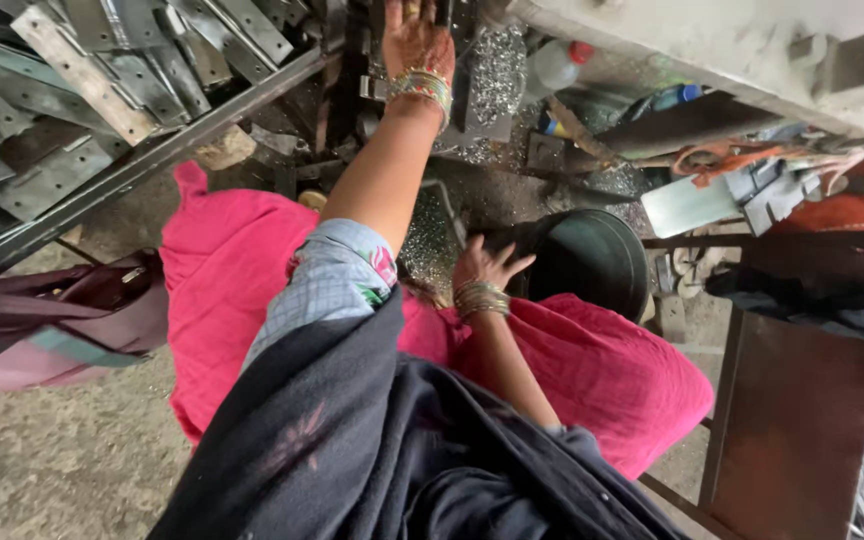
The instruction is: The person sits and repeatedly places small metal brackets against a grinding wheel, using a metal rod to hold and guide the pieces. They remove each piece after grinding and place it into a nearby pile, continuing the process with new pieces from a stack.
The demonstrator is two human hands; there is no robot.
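The floor [42,470] is bare, gritty concrete, grey and dusty, and the person sits low over it with pink cloth [222,280] spread across the lap and a dark shawl [372,440] over the shoulders. The left hand [415,40] reaches up and forward into the dark parts of a machine [372,90] at the top of the view; its fingertips are cut off by the frame edge, so whether that grip is closed on anything cannot be told. The right hand [487,265] hangs lower, fingers spread apart and holding nothing, just beside the rim of a round dark metal pan [592,260]. Bright metal shavings [500,70] lie heaped around the machine and spill down between the two hands. To the left, flat grey metal strips [82,70] are stacked in a slanting pile behind a long steel bar [162,150]. A maroon bag [72,310] lies on the floor at the left. A rusty brown metal stool [792,420] stands at the right, with an orange cloth [852,205] above it.
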